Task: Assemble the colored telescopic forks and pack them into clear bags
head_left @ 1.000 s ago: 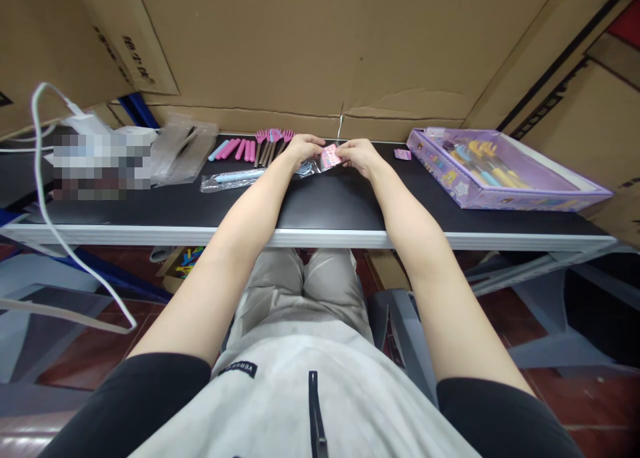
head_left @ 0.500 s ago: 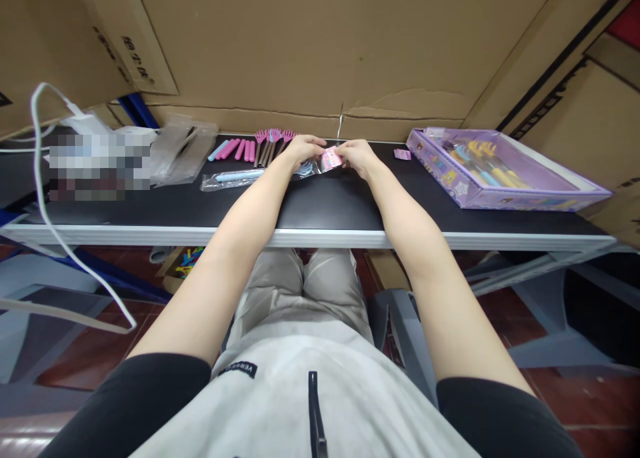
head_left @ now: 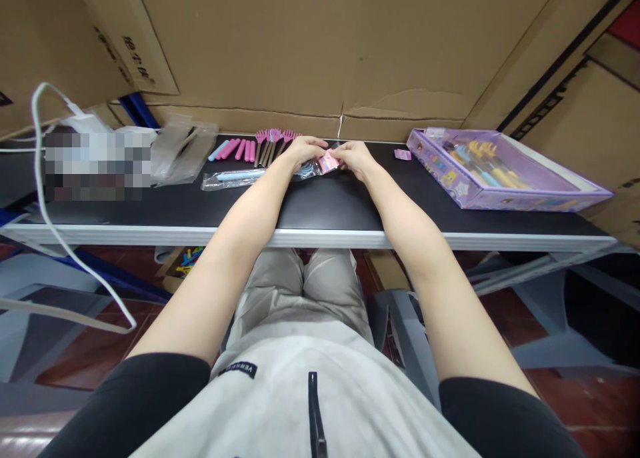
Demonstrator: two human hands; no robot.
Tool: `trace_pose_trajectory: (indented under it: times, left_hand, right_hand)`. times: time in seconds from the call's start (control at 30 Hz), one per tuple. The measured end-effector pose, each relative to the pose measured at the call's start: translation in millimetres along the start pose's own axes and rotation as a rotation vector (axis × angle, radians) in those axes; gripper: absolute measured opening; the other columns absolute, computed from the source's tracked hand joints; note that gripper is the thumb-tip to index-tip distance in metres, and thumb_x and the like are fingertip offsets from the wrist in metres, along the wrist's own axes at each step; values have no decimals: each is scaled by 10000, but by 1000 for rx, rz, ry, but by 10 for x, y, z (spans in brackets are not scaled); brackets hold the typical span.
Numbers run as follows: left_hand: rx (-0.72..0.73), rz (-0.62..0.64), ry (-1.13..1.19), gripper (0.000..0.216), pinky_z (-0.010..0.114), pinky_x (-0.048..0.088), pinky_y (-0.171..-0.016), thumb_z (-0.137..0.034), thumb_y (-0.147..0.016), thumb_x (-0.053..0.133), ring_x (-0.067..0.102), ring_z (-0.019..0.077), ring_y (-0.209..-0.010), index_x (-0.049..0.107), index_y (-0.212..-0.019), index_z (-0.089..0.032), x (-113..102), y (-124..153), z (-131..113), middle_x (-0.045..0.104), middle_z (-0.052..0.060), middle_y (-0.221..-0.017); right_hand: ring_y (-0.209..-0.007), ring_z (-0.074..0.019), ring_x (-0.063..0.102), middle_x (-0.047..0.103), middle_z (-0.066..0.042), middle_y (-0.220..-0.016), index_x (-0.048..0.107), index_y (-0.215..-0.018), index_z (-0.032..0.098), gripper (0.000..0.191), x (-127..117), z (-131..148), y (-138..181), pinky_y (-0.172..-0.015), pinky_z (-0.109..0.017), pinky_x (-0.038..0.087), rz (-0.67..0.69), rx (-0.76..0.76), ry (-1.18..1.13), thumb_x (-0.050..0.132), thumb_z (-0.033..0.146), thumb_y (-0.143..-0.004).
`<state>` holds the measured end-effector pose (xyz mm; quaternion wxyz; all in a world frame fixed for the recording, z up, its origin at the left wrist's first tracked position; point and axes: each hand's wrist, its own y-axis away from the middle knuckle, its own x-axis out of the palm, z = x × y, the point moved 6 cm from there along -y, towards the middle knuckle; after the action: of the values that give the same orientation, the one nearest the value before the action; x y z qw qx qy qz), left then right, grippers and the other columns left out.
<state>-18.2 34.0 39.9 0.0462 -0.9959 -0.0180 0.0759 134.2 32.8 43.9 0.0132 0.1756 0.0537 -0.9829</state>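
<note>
Both my hands meet at the far middle of the black table point(head_left: 320, 208). My left hand point(head_left: 304, 151) and my right hand point(head_left: 356, 158) pinch a small pink card point(head_left: 329, 161) between their fingertips, and the card sits at the end of a clear plastic bag point(head_left: 306, 169) with something pale blue inside. The bag lies on the table under my left hand. My fingers are curled closed around the card's edges.
A long clear bag with a blue stick point(head_left: 233, 177) lies left of my hands. Pink and blue sticks point(head_left: 235, 149) and pink forks point(head_left: 273, 141) lie behind. A purple toy box point(head_left: 500, 171) stands at the right, a small pink card point(head_left: 402, 154) beside it. Empty bags point(head_left: 183, 148) and a white cable point(head_left: 45, 205) lie at the left.
My hands have drawn slightly closer together around the pink card, which now shows less between the fingers. Nothing else has moved.
</note>
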Motion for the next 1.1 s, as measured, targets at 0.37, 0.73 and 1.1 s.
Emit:
trace_pose_trajectory:
  times: [0.37,0.73,1.1]
  left_hand:
    - [-1,-16,-2,261,327,555,-919,37,-688,748,683,181,-785,795,-892,-119,-6,0,-4,685,8,-692]
    - [10,10,69,260,304,579,-879,35,-714,730,653,140,-706,791,-925,-103,-3,-34,16,688,-1,-694]
    - [23,17,19,305,313,573,-875,9,-732,746,727,193,-868,800,-1005,-115,-7,-4,-15,750,41,-816]
  right_hand:
    - [-551,-86,520,611,-5,-602,644,-672,154,248,-7,26,31,-579,-196,455,27,17,16,775,57,-860]
    - [-529,-67,516,591,15,-573,583,-693,161,348,80,58,107,-613,-197,444,108,89,-210,595,13,-1008]
    - [-576,-75,565,632,0,-629,614,-730,153,287,90,62,89,-660,-205,463,112,74,-313,661,-53,-924]
